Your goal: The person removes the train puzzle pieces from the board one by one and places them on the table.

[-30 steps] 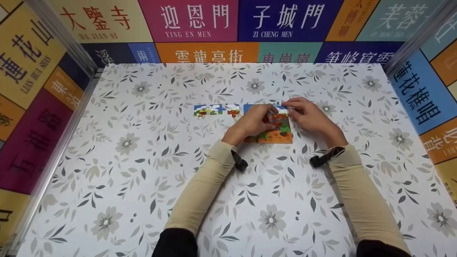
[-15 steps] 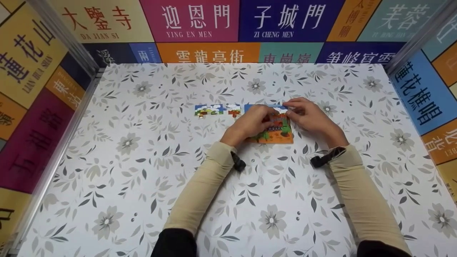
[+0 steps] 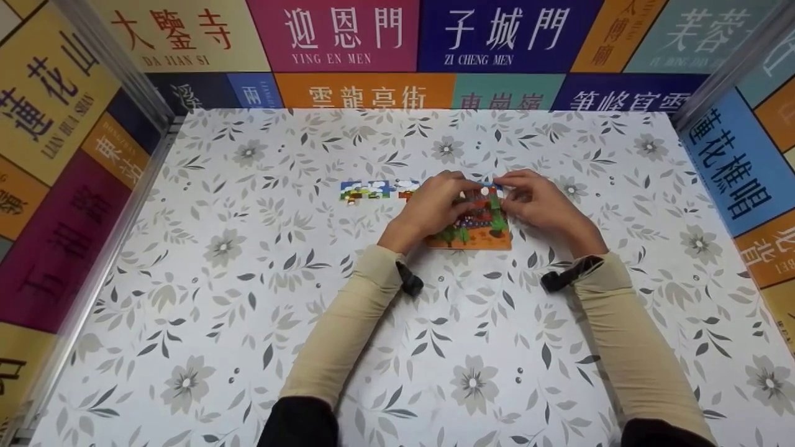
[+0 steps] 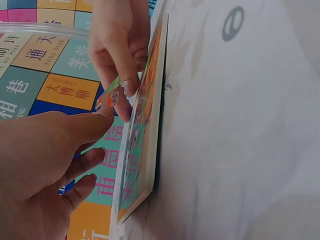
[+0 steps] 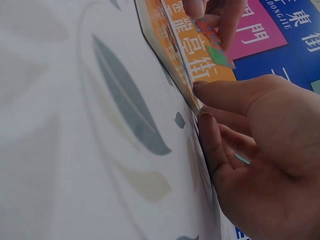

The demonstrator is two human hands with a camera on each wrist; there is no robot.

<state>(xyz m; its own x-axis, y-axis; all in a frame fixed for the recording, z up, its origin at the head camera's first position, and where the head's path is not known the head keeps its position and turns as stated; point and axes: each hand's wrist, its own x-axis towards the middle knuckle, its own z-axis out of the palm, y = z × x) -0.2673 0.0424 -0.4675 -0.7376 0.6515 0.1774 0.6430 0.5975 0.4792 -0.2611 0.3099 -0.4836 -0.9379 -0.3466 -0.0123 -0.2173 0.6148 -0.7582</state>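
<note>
A jigsaw puzzle board (image 3: 472,239) with an orange, green and blue picture lies flat on the table. My left hand (image 3: 431,208) hovers over its upper part and pinches a small puzzle piece (image 4: 109,94) between thumb and fingertip. Raised above the board's surface, the piece shows red with a green patch (image 5: 218,55) in the right wrist view. My right hand (image 3: 537,198) holds the board's upper right corner, thumb on top and index finger at the edge. The left hand hides the board's upper left part in the head view.
Left of the board lie several joined puzzle pieces (image 3: 365,190), with more pieces (image 3: 405,185) partly covered by the left hand. The table (image 3: 372,323) has a white cloth with a leaf pattern. Coloured panels with writing (image 3: 348,37) stand along the back and sides.
My left hand has risen off the board and shifted slightly away from me, now with a puzzle piece between its fingers. The right hand stays at the board's corner.
</note>
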